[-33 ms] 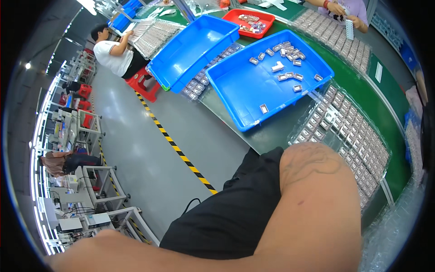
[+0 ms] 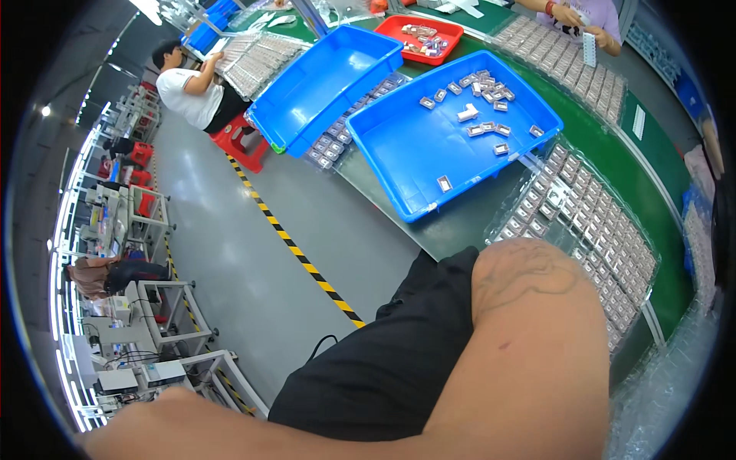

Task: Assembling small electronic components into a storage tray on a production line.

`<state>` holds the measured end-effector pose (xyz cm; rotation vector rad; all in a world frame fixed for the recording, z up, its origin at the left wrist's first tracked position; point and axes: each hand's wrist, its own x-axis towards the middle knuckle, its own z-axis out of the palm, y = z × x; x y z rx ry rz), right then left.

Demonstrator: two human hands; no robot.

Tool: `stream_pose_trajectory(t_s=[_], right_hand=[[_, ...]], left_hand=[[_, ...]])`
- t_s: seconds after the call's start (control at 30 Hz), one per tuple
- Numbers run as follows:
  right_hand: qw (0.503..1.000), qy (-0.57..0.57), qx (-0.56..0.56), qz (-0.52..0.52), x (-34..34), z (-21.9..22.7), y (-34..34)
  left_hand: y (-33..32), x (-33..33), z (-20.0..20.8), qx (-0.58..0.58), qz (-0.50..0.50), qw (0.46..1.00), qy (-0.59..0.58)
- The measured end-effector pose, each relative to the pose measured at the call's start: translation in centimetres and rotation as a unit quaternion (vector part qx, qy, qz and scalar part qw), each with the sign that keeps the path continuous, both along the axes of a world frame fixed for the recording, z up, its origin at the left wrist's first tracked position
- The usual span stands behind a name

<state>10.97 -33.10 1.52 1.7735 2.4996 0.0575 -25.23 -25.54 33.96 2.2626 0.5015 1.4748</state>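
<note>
Blue tray (image 2: pixel 406 157) beyond bent bare limb (image 2: pixel 529 345)

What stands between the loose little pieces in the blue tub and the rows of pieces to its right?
The raised side of the blue tub stands between the loose pieces inside and the rows of pieces outside. Nothing visible covers the loose pieces from above.

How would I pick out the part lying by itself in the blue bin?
On the green table, find the big blue bin holding scattered small parts. Near its lower edge sits the lone part, set farthest from all the others.
</note>
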Motion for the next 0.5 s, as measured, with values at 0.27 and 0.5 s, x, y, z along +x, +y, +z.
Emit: stream_pose_trajectory(t_s=[0.27, 0.5], right_hand=[[0.860, 0.483, 0.163, 0.000, -0.1, -0.9, 1.1], [0.896, 0.415, 0.141, -0.073, -0.6, -0.3, 0.1]], left_hand=[[1.5, 1.9, -2.3, 0.027, -0.055, 0.992, -0.108], [4.1, 4.7, -4.3, 0.047, -0.142, 0.962, -0.229]])
